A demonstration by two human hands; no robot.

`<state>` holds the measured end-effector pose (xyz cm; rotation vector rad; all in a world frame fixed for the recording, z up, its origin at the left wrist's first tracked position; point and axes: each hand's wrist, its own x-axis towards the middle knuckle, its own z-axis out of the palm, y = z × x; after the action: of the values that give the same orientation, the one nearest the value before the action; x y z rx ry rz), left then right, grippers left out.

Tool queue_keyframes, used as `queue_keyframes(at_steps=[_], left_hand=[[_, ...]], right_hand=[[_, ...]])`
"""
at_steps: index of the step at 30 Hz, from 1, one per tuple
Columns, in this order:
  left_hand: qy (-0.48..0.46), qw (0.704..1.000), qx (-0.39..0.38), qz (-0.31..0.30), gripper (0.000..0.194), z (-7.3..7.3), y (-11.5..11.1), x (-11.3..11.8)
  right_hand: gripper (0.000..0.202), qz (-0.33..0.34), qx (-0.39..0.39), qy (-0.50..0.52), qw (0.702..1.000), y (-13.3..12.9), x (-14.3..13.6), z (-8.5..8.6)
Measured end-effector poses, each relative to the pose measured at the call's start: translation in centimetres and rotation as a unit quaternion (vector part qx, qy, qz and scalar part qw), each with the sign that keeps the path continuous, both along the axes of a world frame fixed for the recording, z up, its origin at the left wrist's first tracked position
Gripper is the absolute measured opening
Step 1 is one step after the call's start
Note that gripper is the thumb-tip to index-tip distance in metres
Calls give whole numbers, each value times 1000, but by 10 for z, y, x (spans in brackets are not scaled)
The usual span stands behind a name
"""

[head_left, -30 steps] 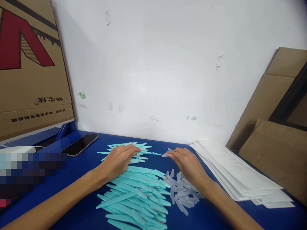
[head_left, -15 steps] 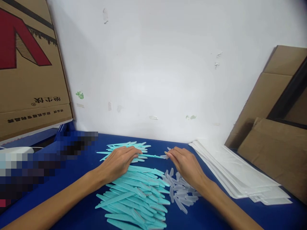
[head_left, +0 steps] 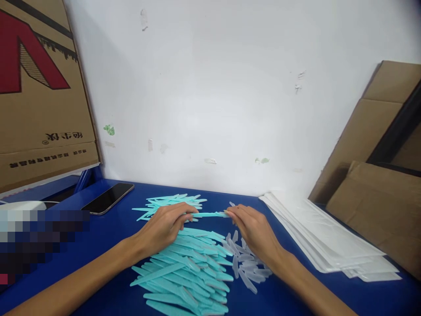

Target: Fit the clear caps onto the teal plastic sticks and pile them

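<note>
My left hand (head_left: 173, 221) pinches one end of a turquoise eyebrow razor (head_left: 208, 215), held level above the table. At its other end, my right hand (head_left: 251, 224) is closed on a small translucent blade cap (head_left: 225, 213) that sits around the razor's tip; the fingertips hide most of it. Under and in front of my left hand lies a large heap of turquoise razors (head_left: 187, 272). Loose translucent caps (head_left: 248, 265) are scattered beside that heap, below my right hand. Behind my left hand is a smaller pile of razors (head_left: 176, 199).
A phone (head_left: 108, 198) lies on the blue table (head_left: 108, 232) at the left. White flat sleeves (head_left: 325, 237) are stacked at the right. Cardboard boxes stand at the left (head_left: 49, 114) and right (head_left: 378, 210), with a white wall (head_left: 210, 87) behind.
The cap now covers more of the razor's tip, where before more of it showed between the fingers and the razor. My left hand has shifted slightly right.
</note>
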<state>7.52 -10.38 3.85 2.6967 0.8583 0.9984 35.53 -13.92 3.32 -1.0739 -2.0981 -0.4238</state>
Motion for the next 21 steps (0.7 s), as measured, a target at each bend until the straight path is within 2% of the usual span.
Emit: queue_keyframes(at_steps=[4,7,11,15,18,21], left_hand=[[8,999,37,-35,30,1,-9,3],[22,996,80,-34,30,3,-11,5],[65,986,155,19,31,4,-1,3],[97,977,162,96,32,3,19,-10],[130,972,141,139,30,-2,34,-23],[150,971,112,147,28,-6,41,-30]], right_hand=[[43,20,-11,34,999,-7,-5,2],[42,20,-5,28,999,-10,-5,5],[38,-17,-16,-31,999,-9,-5,7],[35,-48,-68,-46,995,-6,-3,7],[29,-13,-103,-63,993,-4,2,6],[26,27,-140,-85,986,-4,5,7]])
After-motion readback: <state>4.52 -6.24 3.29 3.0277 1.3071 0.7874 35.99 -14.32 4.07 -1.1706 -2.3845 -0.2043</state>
